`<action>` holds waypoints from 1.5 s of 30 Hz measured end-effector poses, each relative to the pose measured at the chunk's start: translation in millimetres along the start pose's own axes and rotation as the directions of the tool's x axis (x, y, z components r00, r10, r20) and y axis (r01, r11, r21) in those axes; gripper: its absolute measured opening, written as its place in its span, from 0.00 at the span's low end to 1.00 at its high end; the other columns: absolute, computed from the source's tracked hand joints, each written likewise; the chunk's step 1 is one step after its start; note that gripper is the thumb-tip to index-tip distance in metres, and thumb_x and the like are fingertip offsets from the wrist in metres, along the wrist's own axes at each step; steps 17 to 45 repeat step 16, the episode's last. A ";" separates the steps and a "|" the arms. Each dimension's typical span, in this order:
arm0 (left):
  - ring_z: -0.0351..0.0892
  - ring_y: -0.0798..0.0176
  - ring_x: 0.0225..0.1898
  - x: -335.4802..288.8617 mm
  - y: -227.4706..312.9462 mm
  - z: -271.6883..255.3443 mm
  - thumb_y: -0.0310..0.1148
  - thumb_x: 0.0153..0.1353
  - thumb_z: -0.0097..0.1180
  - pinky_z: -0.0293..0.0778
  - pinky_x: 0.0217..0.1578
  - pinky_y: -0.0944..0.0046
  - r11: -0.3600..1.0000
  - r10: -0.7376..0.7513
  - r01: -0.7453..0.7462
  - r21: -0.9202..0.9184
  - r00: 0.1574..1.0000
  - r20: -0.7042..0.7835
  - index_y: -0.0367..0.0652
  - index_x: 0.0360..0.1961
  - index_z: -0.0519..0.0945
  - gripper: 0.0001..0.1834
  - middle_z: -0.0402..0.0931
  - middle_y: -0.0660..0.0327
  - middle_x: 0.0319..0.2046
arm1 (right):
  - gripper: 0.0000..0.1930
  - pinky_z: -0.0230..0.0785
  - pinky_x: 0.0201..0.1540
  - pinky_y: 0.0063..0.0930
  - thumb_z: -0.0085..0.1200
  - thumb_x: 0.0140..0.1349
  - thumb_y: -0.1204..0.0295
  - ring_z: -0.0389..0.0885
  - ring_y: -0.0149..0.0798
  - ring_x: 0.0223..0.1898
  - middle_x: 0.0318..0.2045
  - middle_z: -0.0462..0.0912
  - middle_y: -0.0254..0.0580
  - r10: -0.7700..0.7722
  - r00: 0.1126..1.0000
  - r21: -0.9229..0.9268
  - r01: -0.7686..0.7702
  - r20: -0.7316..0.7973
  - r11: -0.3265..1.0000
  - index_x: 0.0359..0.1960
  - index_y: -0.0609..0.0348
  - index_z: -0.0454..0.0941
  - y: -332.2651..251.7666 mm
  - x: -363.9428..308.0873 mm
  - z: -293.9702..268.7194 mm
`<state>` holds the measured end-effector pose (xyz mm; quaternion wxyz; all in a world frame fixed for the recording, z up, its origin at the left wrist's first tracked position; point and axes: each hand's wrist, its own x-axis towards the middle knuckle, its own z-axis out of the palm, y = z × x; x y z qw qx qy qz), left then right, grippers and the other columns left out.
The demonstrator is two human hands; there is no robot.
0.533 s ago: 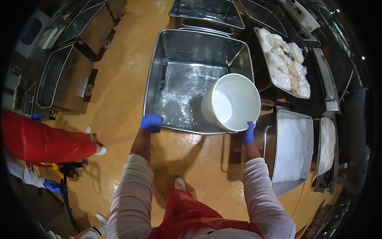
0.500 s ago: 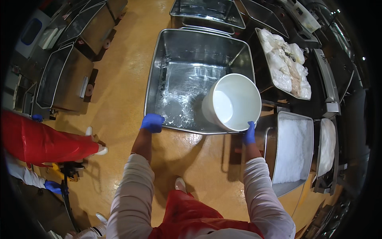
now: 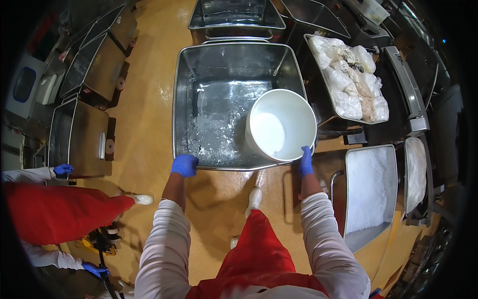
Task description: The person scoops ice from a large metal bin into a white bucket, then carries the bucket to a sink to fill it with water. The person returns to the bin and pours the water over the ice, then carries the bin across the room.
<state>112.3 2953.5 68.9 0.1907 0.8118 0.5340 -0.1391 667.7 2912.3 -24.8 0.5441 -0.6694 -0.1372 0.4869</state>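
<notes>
A large steel tub stands on the orange floor in front of me, with some ice or water on its bottom. My left hand, in a blue glove, grips the tub's near rim. My right hand, also gloved in blue, holds the rim of an empty white bucket that is tilted over the tub's right near corner.
A tray of white bagged pieces lies at the right. Two steel bins holding white ice stand at the lower right. More steel tubs and carts are behind and left. A person in a red apron stands at the left.
None of note: both hands, the bucket and the tub stay where they were.
</notes>
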 end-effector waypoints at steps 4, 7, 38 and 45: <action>0.87 0.43 0.43 38.5 0.6 -18.3 0.35 0.49 0.61 0.82 0.45 0.44 0.999 -0.002 0.000 0.046 0.999 0.043 0.51 0.37 0.88 0.13 0.87 0.50 0.39 | 0.29 0.64 0.65 0.37 0.54 0.61 0.55 0.74 0.44 0.59 0.58 0.79 0.49 -0.021 1.000 -0.006 0.020 -0.010 1.000 0.59 0.62 0.76 -5.3 39.3 3.8; 0.87 0.44 0.44 58.9 -5.1 -24.9 0.36 0.49 0.61 0.82 0.46 0.45 0.997 -0.012 0.005 0.073 0.996 0.088 0.52 0.38 0.88 0.13 0.87 0.51 0.40 | 0.29 0.64 0.65 0.40 0.54 0.61 0.56 0.74 0.48 0.59 0.59 0.79 0.53 -0.076 0.995 -0.133 0.068 -0.060 0.989 0.59 0.62 0.76 -17.8 43.8 24.5; 0.87 0.46 0.48 96.0 -28.7 -37.8 0.37 0.53 0.59 0.82 0.50 0.46 0.963 -0.161 0.100 0.252 0.959 0.233 0.48 0.42 0.89 0.16 0.88 0.51 0.43 | 0.36 0.49 0.75 0.51 0.52 0.59 0.52 0.58 0.64 0.71 0.66 0.73 0.62 0.035 0.998 -0.227 -0.023 0.049 0.974 0.67 0.58 0.70 -50.7 81.7 73.1; 0.87 0.46 0.48 96.0 -28.7 -37.8 0.37 0.53 0.59 0.82 0.50 0.46 0.963 -0.161 0.100 0.252 0.959 0.233 0.48 0.42 0.89 0.16 0.88 0.51 0.43 | 0.36 0.49 0.75 0.51 0.52 0.59 0.52 0.58 0.64 0.71 0.66 0.73 0.62 0.035 0.998 -0.227 -0.023 0.049 0.974 0.67 0.58 0.70 -50.7 81.7 73.1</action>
